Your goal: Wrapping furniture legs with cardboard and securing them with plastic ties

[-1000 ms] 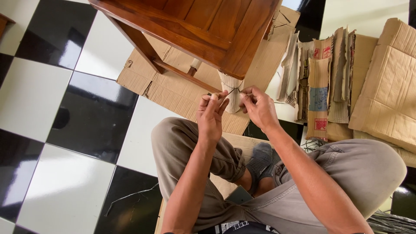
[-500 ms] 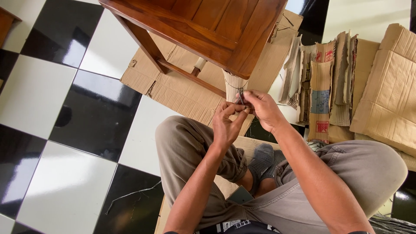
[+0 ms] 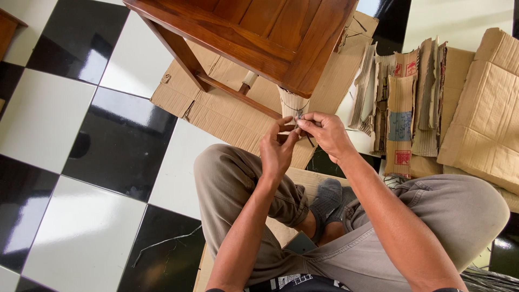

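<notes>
A brown wooden chair (image 3: pixel 254 32) stands on flattened cardboard (image 3: pixel 227 116). Its near leg is wrapped in pale cardboard (image 3: pixel 292 104), tied round with a thin dark string (image 3: pixel 297 110). My left hand (image 3: pixel 277 150) and my right hand (image 3: pixel 324 134) meet just in front of that wrapped leg. The fingertips of both hands pinch the ends of the string together. Where the string runs between the fingers is too small to tell.
I sit cross-legged in khaki trousers on a cardboard sheet (image 3: pixel 308 178) on a black-and-white tiled floor (image 3: pixel 59 140). Torn cardboard strips (image 3: pixel 400 103) and a large cardboard sheet (image 3: pixel 481 108) lie to the right. Loose dark strings (image 3: pixel 162 243) lie on the floor at lower left.
A second ago my hands were apart, pulling the string ends sideways. They have since come together in front of the wrapped leg. The view has shifted slightly.
</notes>
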